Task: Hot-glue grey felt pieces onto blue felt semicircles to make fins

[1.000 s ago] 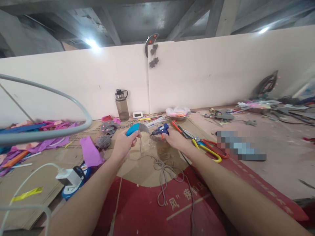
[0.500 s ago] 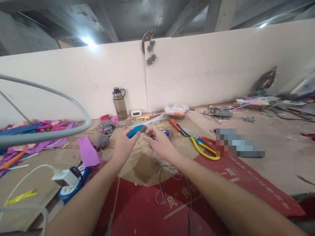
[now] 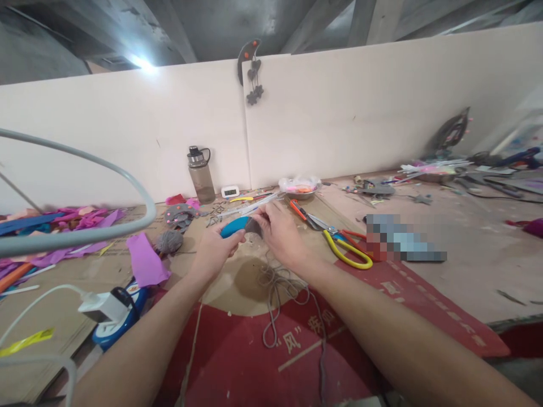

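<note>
My left hand [image 3: 214,251] is closed round a curved piece that is blue on the left and wrapped in grey cord on the right [image 3: 240,225]. My right hand [image 3: 280,234] pinches the grey end of that same piece, fingers pressed together. A loose grey cord [image 3: 275,294] trails from the piece down over the cardboard and the red mat [image 3: 254,362] toward me. Both hands hover just above the brown cardboard [image 3: 237,282] in the middle of the table.
Yellow-handled scissors [image 3: 345,251] and an orange cutter [image 3: 299,209] lie right of my hands. A grey water bottle [image 3: 200,175], a small white clock [image 3: 229,191] and a foil dish [image 3: 300,187] stand by the white partition. Purple felt scraps [image 3: 146,260], a grey yarn ball [image 3: 168,242] and a power strip [image 3: 111,311] lie left.
My right hand has left the blue glue gun, which is no longer in sight, and come across to pinch the grey end of the curved piece held in my left hand.
</note>
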Demonstrator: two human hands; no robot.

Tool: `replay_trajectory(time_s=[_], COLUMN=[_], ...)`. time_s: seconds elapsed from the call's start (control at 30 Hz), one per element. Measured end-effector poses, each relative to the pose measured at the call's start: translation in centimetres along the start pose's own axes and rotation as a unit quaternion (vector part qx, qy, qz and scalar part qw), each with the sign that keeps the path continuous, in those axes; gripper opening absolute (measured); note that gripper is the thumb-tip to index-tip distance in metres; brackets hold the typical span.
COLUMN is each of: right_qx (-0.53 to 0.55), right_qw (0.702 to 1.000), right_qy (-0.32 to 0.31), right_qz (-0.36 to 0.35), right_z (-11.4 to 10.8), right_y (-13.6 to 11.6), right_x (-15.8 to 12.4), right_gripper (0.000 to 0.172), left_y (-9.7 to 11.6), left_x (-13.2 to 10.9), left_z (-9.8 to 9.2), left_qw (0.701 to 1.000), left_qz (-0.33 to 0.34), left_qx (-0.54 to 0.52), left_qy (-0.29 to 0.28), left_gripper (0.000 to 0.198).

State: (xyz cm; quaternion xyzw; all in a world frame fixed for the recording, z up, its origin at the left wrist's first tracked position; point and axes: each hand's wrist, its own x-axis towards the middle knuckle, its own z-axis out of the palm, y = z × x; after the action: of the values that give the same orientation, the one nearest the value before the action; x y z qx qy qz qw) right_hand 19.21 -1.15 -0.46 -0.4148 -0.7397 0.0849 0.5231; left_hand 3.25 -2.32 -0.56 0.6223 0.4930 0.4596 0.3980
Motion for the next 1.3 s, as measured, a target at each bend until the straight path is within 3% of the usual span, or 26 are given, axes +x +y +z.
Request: replay_trajectory(time_s=[0.8, 1.3], right_qx=[0.048, 0.072], right_qw=[0.998, 0.996], right_qy=[-0.005, -0.025], right_qz=[0.027, 0.043], right_z=[-0.38, -0.55], right_y=[0.29, 0.40], right_x=[0.10, 0.08], right_gripper=[0.015, 0.015], left_y=[0.12, 0.05], left_x=[-0.20, -0.21], left_z=[0.13, 0.08], left_qw=[0.997, 0.996], left_qz=[-0.026, -0.023], left_qx=[-0.037, -0.069], left_qy=[-0.056, -0.059], left_gripper=[0.022, 0.021])
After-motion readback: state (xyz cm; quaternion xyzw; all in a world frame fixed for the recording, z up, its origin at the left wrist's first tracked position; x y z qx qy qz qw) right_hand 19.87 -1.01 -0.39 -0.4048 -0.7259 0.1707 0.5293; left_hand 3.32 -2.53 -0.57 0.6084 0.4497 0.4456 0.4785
